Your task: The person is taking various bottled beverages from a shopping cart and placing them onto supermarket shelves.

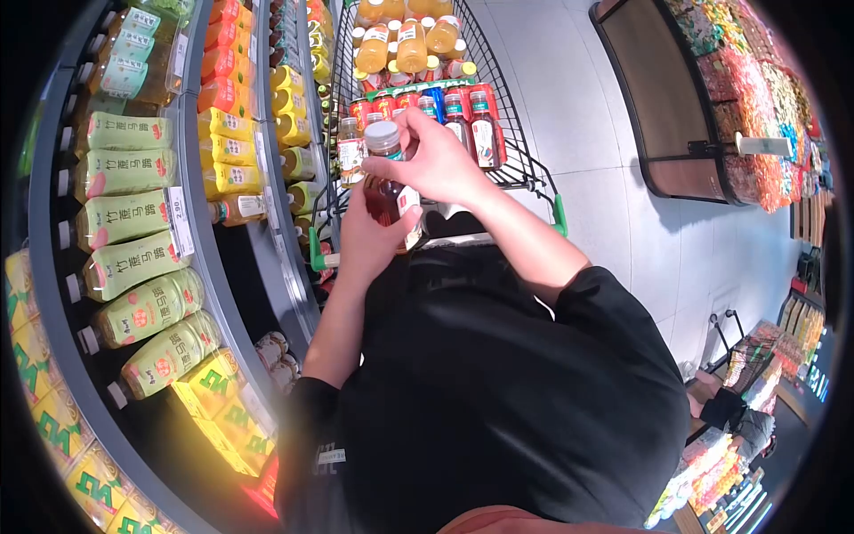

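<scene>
Your two hands held one bottle (384, 201) of dark drink, upright or nearly so, in front of your chest and at the near end of the shopping cart (514, 107). Your left hand (369, 233) gripped the lower body, its fingers closed around the side and its thumb laid across the front. Your right hand (431, 160) gripped the upper part, its fingers closed near the neck, just below the pale cap (382, 133). The cart had black wire sides and green handle ends. Inside it, orange drink bottles (412, 46) lay toward the far end, and dark bottles (482, 129) with red and white labels stood nearer to you. To your left, the shelf (233, 294) carried bottles with pale green labels (132, 214) and a price tag (181, 221). To your right, a snack bin (663, 98) stood on the tiled floor (583, 209).
</scene>
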{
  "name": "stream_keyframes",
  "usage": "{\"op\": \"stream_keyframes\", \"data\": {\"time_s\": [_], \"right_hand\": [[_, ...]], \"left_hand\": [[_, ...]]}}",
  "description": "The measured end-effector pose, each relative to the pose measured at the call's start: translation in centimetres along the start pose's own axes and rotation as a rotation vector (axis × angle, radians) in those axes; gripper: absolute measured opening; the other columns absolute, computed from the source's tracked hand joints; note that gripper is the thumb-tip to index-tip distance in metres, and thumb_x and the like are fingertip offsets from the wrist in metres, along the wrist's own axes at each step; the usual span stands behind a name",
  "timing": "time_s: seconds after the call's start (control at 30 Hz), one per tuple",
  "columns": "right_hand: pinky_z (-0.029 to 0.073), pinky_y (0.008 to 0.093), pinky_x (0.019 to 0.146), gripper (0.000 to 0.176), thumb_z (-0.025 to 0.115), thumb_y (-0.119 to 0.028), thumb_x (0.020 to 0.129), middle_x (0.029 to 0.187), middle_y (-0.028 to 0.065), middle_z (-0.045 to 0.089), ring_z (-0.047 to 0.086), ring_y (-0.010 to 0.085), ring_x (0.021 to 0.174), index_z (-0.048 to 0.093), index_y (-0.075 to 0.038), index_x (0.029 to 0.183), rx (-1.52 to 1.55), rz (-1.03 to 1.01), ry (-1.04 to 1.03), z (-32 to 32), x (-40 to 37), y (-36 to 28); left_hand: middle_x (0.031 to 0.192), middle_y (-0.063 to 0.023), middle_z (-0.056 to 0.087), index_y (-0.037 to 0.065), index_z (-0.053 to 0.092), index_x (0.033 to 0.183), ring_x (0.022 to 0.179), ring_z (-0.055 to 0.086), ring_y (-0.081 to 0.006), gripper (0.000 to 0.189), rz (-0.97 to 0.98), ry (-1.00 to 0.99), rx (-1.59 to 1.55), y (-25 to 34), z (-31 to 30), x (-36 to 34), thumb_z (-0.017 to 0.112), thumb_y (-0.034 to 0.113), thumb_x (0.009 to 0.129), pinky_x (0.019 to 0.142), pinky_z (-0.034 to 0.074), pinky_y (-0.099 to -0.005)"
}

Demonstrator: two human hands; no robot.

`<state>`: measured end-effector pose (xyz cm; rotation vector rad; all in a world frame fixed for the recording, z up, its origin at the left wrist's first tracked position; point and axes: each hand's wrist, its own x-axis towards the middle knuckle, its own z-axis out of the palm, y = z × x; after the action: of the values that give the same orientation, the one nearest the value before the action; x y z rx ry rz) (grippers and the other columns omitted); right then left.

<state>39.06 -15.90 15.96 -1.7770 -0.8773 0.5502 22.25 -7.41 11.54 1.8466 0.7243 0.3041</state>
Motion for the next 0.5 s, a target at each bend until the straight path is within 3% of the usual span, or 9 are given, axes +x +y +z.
{"op": "stream_keyframes", "data": {"time_s": [0.1, 0.17, 0.2, 0.27, 0.3, 0.33, 0.37, 0.43, 0.5], "right_hand": [[0.054, 0.0290, 0.068, 0.035, 0.069, -0.037, 0.098, 0.093, 0.0023, 0.068, 0.066, 0.0121, 0.082, 0.065, -0.005, 0.112, 0.337, 0.178, -0.148, -1.7, 3.7, 3.2], [0.055, 0.0306, 0.070, 0.042, 0.066, -0.037, 0.098, 0.102, 0.0083, 0.073, 0.068, 0.0143, 0.086, 0.069, 0.001, 0.116, 0.232, 0.293, 0.170, -3.2, 7.3, 9.3], [0.057, 0.0329, 0.068, 0.052, 0.071, -0.047, 0.094, 0.085, 0.0111, 0.073, 0.070, 0.0196, 0.069, 0.069, 0.002, 0.113, 0.143, 0.250, 0.301, -3.9, 9.5, 15.1], [0.056, 0.0459, 0.091, 0.056, 0.075, -0.041, 0.086, 0.109, 0.0275, 0.073, 0.073, 0.0405, 0.102, 0.067, 0.003, 0.119, -0.328, 0.318, 0.407, -5.7, 11.5, 22.4], [0.054, 0.0469, 0.095, 0.060, 0.072, -0.046, 0.088, 0.110, 0.0296, 0.072, 0.070, 0.0407, 0.108, 0.068, 0.009, 0.112, -0.371, 0.319, 0.337, -6.5, 10.9, 22.7], [0.054, 0.0491, 0.098, 0.054, 0.072, -0.045, 0.086, 0.121, 0.0221, 0.072, 0.067, 0.0419, 0.116, 0.066, -0.012, 0.129, -0.530, 0.411, 0.322, -6.6, 11.2, 24.6], [0.053, 0.0498, 0.100, 0.055, 0.070, -0.047, 0.087, 0.127, 0.0209, 0.070, 0.066, 0.0417, 0.119, 0.065, -0.017, 0.132, -0.546, 0.365, 0.192, -7.0, 11.9, 27.9], [0.053, 0.0489, 0.100, 0.058, 0.073, -0.046, 0.085, 0.128, 0.0204, 0.070, 0.067, 0.0394, 0.119, 0.064, -0.015, 0.133, -0.457, 0.347, 0.126, -6.8, 13.2, 34.6], [0.054, 0.0477, 0.100, 0.065, 0.077, -0.049, 0.082, 0.127, 0.0200, 0.071, 0.067, 0.0379, 0.119, 0.065, -0.010, 0.132, -0.616, 0.530, 0.036, -6.6, 12.4, 30.6]], "left_hand": [[0.101, -0.0053, 0.070, 0.002, 0.057, 0.123, 0.091, 0.069, -0.0129, 0.050, -0.090, -0.003, -0.278, -0.8, -1.0, -0.9, 0.085, 0.017, 0.085, 0.083, 0.055, -0.0300], [0.112, -0.0063, 0.069, 0.002, 0.054, 0.130, 0.101, 0.069, -0.0146, 0.055, -0.114, 0.044, -0.487, -2.3, -1.8, -1.8, 0.084, 0.007, 0.084, 0.091, 0.056, -0.0315], [0.117, -0.0074, 0.068, 0.002, 0.053, 0.133, 0.104, 0.068, -0.0154, 0.060, -0.089, 0.074, -0.561, -2.8, -2.4, -2.3, 0.085, 0.006, 0.083, 0.093, 0.055, -0.0324], [0.123, -0.0087, 0.066, 0.003, 0.051, 0.136, 0.108, 0.067, -0.0163, 0.065, -0.039, 0.109, -0.613, -2.9, -3.7, -3.4, 0.086, 0.004, 0.081, 0.097, 0.054, -0.0336], [0.125, -0.0093, 0.065, 0.003, 0.050, 0.138, 0.110, 0.066, -0.0167, 0.068, -0.013, 0.136, -0.634, -3.0, -4.4, -4.1, 0.086, 0.003, 0.081, 0.098, 0.054, -0.0343], [0.126, -0.0093, 0.064, 0.003, 0.049, 0.139, 0.112, 0.066, -0.0173, 0.070, 0.005, 0.185, -0.576, -3.2, -5.0, -4.8, 0.087, 0.003, 0.080, 0.099, 0.053, -0.0348], [0.127, -0.0092, 0.064, 0.003, 0.049, 0.139, 0.113, 0.065, -0.0178, 0.072, 0.021, 0.236, -0.512, -3.6, -5.5, -5.3, 0.087, 0.003, 0.079, 0.100, 0.053, -0.0354], [0.129, -0.0077, 0.064, 0.005, 0.051, 0.139, 0.118, 0.063, -0.0191, 0.076, 0.028, 0.333, -0.339, -4.2, -7.0, -6.4, 0.090, 0.003, 0.074, 0.105, 0.049, -0.0360], [0.136, -0.0102, 0.061, 0.005, 0.054, 0.138, 0.124, 0.060, -0.0228, 0.077, 0.046, 0.450, -0.070, -3.6, -8.3, -7.4, 0.093, 0.005, 0.071, 0.107, 0.048, -0.0370]]}}
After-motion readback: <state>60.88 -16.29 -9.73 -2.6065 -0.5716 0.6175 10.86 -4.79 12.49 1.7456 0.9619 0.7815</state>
